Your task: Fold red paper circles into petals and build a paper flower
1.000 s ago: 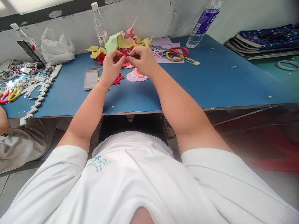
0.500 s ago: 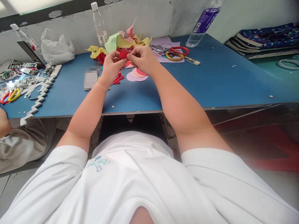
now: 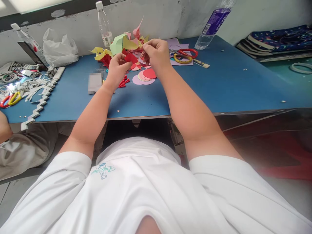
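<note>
A small red paper piece (image 3: 131, 58), partly folded or curled, is pinched between the thumb and fingers of my left hand (image 3: 117, 68). To its right and a little higher, my right hand (image 3: 156, 53) is closed in a pinch. Something thin and pale seems to show at its fingertips, too small to name. The two hands are apart. Below them on the table lie overlapping paper circles (image 3: 143, 78) in purple, pink and red. Small rolled red paper pieces (image 3: 124, 82) lie beside my left wrist. Behind the hands is a heap of folded coloured paper (image 3: 118, 45).
Scissors with red and yellow handles (image 3: 186, 57) lie on purple paper at the right. Bottles (image 3: 104, 29) and a plastic bag (image 3: 58, 48) stand along the wall. Grey paper strips (image 3: 31, 86) and more scissors (image 3: 11, 99) are at left, near another person's arm (image 3: 4, 128).
My right hand has moved off the red paper, up and to the right. My left hand keeps hold of the paper, and more of it shows.
</note>
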Motion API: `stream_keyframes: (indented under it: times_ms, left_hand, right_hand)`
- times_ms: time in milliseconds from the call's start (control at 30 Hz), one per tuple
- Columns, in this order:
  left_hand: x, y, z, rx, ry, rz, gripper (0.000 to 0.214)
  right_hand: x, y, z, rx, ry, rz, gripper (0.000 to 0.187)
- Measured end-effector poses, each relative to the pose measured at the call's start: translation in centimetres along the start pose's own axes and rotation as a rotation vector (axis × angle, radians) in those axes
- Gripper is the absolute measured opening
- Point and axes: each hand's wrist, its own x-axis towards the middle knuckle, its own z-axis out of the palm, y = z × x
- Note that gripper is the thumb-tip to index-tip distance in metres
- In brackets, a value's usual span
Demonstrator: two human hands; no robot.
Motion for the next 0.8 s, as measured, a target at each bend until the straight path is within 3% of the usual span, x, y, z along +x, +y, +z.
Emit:
stream_keyframes:
  times_ms: [167,333,600,800]
  left_hand:
    - [0.0,0.1,0.0,-0.103,0.002,-0.031,0.035]
    - [0.3,-0.1,0.0,-0.146,0.036,-0.067,0.036]
    - [0.4,-0.4,0.1,-0.095,0.077,-0.040,0.052]
    - [0.2,-0.4,0.0,-0.148,0.045,-0.079,0.042]
  right_hand:
    - [-0.3,-0.1,0.1,0.057,-0.055,0.028,0.047]
    - [-0.6,0.1,0.6,0.069,-0.052,0.078,0.029]
    - [-0.7,0.8,1.2,0.238,-0.040,0.063,0.042]
    - [-0.9,0.9,0.2,0.263,-0.125,0.020,0.031]
